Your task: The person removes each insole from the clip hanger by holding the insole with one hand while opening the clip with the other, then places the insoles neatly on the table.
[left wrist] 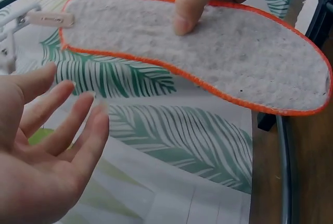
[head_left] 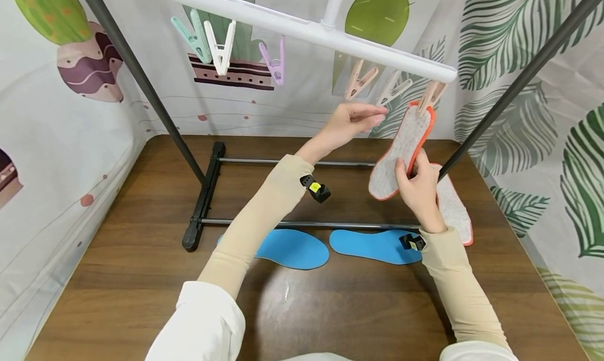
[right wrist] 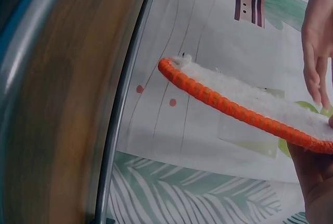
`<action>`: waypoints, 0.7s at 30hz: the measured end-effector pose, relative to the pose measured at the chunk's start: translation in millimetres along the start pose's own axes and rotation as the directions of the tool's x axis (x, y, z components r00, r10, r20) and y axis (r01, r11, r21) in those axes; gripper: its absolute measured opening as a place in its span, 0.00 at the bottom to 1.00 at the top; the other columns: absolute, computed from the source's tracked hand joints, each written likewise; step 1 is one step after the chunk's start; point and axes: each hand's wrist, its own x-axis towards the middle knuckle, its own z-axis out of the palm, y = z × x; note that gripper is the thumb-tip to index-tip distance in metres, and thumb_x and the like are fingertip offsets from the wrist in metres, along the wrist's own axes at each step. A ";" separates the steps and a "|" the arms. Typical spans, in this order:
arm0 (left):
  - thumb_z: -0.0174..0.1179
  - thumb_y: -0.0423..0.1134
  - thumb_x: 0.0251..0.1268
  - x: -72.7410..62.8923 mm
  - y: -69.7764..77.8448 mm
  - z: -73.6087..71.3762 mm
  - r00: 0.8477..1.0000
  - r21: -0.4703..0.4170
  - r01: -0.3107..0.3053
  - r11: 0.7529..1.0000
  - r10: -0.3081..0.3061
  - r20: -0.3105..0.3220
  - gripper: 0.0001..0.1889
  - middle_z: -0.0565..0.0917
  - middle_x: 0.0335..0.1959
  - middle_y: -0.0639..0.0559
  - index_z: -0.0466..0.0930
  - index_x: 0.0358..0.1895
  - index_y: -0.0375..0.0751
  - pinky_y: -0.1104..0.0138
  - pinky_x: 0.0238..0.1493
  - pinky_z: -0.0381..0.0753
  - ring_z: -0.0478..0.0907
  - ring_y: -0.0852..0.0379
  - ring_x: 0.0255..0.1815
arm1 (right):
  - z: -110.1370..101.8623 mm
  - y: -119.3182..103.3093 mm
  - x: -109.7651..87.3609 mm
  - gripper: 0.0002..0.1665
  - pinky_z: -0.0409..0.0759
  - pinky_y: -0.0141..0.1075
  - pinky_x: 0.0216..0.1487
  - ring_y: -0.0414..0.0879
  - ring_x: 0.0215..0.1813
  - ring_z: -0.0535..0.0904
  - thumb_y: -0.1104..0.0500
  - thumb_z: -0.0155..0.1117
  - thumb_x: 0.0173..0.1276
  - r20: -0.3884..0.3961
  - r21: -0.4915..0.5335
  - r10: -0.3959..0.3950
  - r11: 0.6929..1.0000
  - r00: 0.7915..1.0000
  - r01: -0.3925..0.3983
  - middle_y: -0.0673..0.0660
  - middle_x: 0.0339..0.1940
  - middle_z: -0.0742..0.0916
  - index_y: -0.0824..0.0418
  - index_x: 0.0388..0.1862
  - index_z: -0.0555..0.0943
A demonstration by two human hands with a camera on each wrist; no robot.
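Note:
A grey felt insole (head_left: 401, 149) with orange stitched edging hangs by one end from a beige clothespin (head_left: 430, 96) at the right end of the white hanger bar. My right hand (head_left: 419, 188) pinches the insole by its edge, thumb on the felt face. In the right wrist view the insole (right wrist: 244, 99) appears nearly edge-on, fluffy white on one side. Left of it, my left hand (head_left: 349, 122) is in the air with nothing in it, just below a white clothespin (head_left: 392, 89); its fingers (left wrist: 78, 125) are spread loosely in the left wrist view.
Several more clothespins, including a purple one (head_left: 274, 62), hang along the white bar (head_left: 302, 28). Two blue insoles (head_left: 294, 248) lie by the stand's front rail (head_left: 311, 225). Another orange-edged insole (head_left: 456, 209) lies on the table behind my right wrist. Dark stand poles (head_left: 151, 94) rise on both sides.

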 end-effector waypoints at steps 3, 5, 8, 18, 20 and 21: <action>0.55 0.42 0.72 1.0 1.9 6.3 1.000 0.043 0.010 0.999 -0.011 0.013 0.16 0.78 0.64 0.52 0.79 0.55 0.36 0.75 0.58 0.76 0.76 0.64 0.61 | -0.2 -0.5 -0.7 0.06 0.62 0.16 0.23 0.18 0.22 0.67 0.74 0.56 0.60 0.004 0.001 -0.001 1.000 1.000 0.001 0.66 0.15 0.79 0.77 0.37 0.74; 0.53 0.45 0.73 2.2 3.9 10.7 0.999 0.069 0.034 0.997 -0.036 0.035 0.18 0.74 0.67 0.54 0.76 0.58 0.38 0.75 0.61 0.73 0.72 0.62 0.65 | -0.2 0.4 -1.3 0.07 0.63 0.16 0.24 0.18 0.22 0.67 0.74 0.57 0.60 0.003 0.003 -0.001 1.000 1.000 0.001 0.66 0.16 0.79 0.77 0.37 0.74; 0.49 0.50 0.74 4.3 6.2 17.4 0.994 0.117 0.077 0.990 -0.086 0.069 0.24 0.70 0.70 0.57 0.66 0.70 0.49 0.73 0.62 0.71 0.68 0.61 0.68 | 0.1 1.9 -2.3 0.07 0.63 0.16 0.24 0.18 0.22 0.67 0.74 0.57 0.61 0.017 0.014 -0.003 1.000 1.000 0.003 0.66 0.16 0.80 0.77 0.38 0.74; 0.45 0.45 0.78 8.1 14.0 34.8 0.995 0.027 0.029 0.999 -0.032 0.097 0.24 0.66 0.73 0.58 0.60 0.74 0.52 0.79 0.62 0.69 0.66 0.69 0.69 | 6.0 11.6 -4.8 0.09 0.67 0.17 0.29 0.16 0.29 0.71 0.73 0.58 0.62 0.048 0.020 -0.016 1.000 0.999 0.016 0.69 0.22 0.83 0.76 0.42 0.75; 0.45 0.46 0.77 9.6 15.4 37.0 0.995 0.008 0.037 0.999 -0.037 0.097 0.24 0.68 0.72 0.58 0.62 0.73 0.53 0.79 0.62 0.69 0.67 0.70 0.68 | 7.6 22.2 -6.6 0.10 0.68 0.16 0.29 0.16 0.29 0.72 0.71 0.59 0.63 0.048 0.014 -0.019 1.000 0.999 0.019 0.68 0.22 0.84 0.75 0.43 0.76; 0.45 0.47 0.77 10.6 15.8 37.5 0.994 0.001 0.042 0.999 -0.042 0.096 0.24 0.69 0.71 0.59 0.63 0.73 0.55 0.79 0.61 0.70 0.68 0.71 0.67 | 8.3 27.8 -7.2 0.10 0.68 0.15 0.30 0.16 0.30 0.72 0.70 0.59 0.63 0.051 0.011 -0.025 1.000 0.998 0.025 0.67 0.22 0.85 0.74 0.43 0.76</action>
